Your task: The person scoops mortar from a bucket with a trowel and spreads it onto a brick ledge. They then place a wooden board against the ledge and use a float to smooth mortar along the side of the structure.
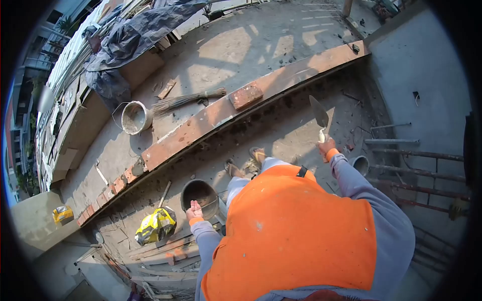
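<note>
In my right hand (327, 145) is the pale handle of a trowel (320, 111), its pointed blade directed away from me over the floor. My left hand (194, 210) is at the rim of a dark bucket (205, 190), its fingers extended over the opening; whether they touch the rim is unclear. Some grey material shows inside the bucket. Ahead of me a low brick ledge (186, 136) runs diagonally, and a single red brick (246, 96) lies on top of it.
Beyond the ledge are a white bucket (135, 118) and a twig broom (188, 101). A yellow and black bag (156, 226) and planks (168, 251) lie at left. Metal bars (427, 172) and another bucket (360, 164) stand at right.
</note>
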The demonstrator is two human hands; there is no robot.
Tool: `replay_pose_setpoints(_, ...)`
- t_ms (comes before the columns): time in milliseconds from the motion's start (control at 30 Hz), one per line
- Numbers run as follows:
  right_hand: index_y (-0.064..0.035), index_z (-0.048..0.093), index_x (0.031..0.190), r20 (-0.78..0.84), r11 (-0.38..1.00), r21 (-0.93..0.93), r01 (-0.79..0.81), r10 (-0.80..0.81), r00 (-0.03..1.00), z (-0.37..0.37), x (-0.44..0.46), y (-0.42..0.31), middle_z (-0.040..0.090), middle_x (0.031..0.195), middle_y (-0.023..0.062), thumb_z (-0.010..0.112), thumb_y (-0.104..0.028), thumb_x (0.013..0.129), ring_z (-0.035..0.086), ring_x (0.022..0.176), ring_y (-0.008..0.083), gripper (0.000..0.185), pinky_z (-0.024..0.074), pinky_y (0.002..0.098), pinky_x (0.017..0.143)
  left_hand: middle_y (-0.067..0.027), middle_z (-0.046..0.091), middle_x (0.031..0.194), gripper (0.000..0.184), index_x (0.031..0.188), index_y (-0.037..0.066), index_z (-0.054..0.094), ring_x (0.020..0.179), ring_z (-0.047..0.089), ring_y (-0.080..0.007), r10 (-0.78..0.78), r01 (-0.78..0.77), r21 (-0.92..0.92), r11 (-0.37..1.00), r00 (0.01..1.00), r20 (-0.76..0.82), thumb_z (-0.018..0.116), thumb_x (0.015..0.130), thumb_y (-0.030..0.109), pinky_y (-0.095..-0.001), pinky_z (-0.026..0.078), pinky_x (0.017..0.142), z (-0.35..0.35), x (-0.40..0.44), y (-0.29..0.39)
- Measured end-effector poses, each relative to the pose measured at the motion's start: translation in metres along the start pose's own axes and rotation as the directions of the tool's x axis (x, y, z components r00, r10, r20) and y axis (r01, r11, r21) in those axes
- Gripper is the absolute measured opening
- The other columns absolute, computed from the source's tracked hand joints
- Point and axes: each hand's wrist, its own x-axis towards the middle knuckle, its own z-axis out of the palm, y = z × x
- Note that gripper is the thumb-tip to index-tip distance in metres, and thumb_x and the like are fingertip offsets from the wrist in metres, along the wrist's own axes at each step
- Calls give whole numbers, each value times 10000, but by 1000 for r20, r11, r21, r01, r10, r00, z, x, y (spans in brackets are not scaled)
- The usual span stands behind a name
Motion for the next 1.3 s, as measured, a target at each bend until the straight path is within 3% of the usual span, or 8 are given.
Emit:
replay_pose_setpoints(167, -4, 526, 986, -94, 992, 118, -53, 65, 993, -10, -11, 24, 620, 672, 145, 677, -211, 674, 619, 512, 231, 404, 512, 347, 495, -140, 596, 1068, 240, 991, -2, 503, 889, 617, -296, -107, 8, 438, 899, 974, 201, 478, 791, 128, -361, 529, 694, 121, -30, -29)
replay_pose_setpoints(367, 13, 529, 946, 72, 919, 392, -31, 3, 997, 3, -72, -23, 628, 735, 152, 683, -235, 663, 601, 527, 207, 407, 502, 336, 541, -245, 515, 1135, 592, 1196, 15, 232, 1003, 569, -362, -441, 4, 685, 728, 768, 465, 603, 823, 288, -421, 508, 828, 248, -117, -99)
replay_pose_setpoints(467, 8, 540, 931, 66, 879, 458, 132, -182, 981, 16, -94, -54, 633, 755, 137, 681, -245, 681, 614, 652, 188, 383, 495, 310, 656, -320, 472, 1189, 447, 870, 99, 315, 1088, 514, -421, -580, -22, 751, 660, 620, 528, 634, 813, 406, -465, 465, 896, 298, -176, -138)
replay_pose_setpoints(567, -21, 570, 933, 15, 717, 647, 259, -352, 936, 24, -112, -90, 648, 815, 104, 674, -234, 720, 615, 775, 184, 319, 481, 297, 730, -332, 393, 1276, 801, 1230, 3, 160, 1170, 445, -427, -716, -9, 798, 602, 437, 545, 584, 807, 536, -488, 392, 968, 330, -228, -176)
replay_pose_setpoints(767, -36, 540, 902, 71, 407, 911, 72, -324, 943, -9, -157, -127, 611, 738, 56, 654, -102, 718, 577, 612, 121, 227, 486, 258, 577, -239, 340, 1367, 806, 1198, 7, 270, 1266, 358, -329, -843, -154, 858, 491, 165, 512, 513, 783, 654, -460, 281, 1042, 346, -304, -229)
replay_pose_setpoints(833, -41, 514, 866, -182, 571, 780, 257, -186, 966, -14, -151, -107, 562, 663, 35, 659, -112, 712, 553, 541, 124, 223, 474, 270, 520, -186, 384, 1358, 714, 1162, 23, 343, 1244, 395, -286, -876, -364, 837, 408, 104, 472, 519, 807, 617, -423, 312, 1015, 345, -299, -244)
replay_pose_setpoints(967, -57, 506, 814, -411, 461, 828, 319, 112, 905, -51, -142, -46, 524, 618, 28, 634, -147, 697, 521, 509, 127, 196, 452, 281, 488, -38, 567, 1097, 562, 1245, 45, 399, 1007, 560, -149, -741, -855, 431, 288, 86, 666, 592, 858, 404, -301, 431, 806, 327, -244, -261)
replay_pose_setpoints(1300, -16, 507, 962, -309, 327, 936, 128, 595, 742, -54, -113, 165, 554, 719, 43, 623, -164, 686, 525, 560, 150, 334, 454, 304, 540, -180, 633, 1030, 486, 1050, -5, 590, 977, 607, -294, -420, -713, 245, -657, 617, 666, 680, 754, 370, -362, 463, 853, 264, -44, -157)
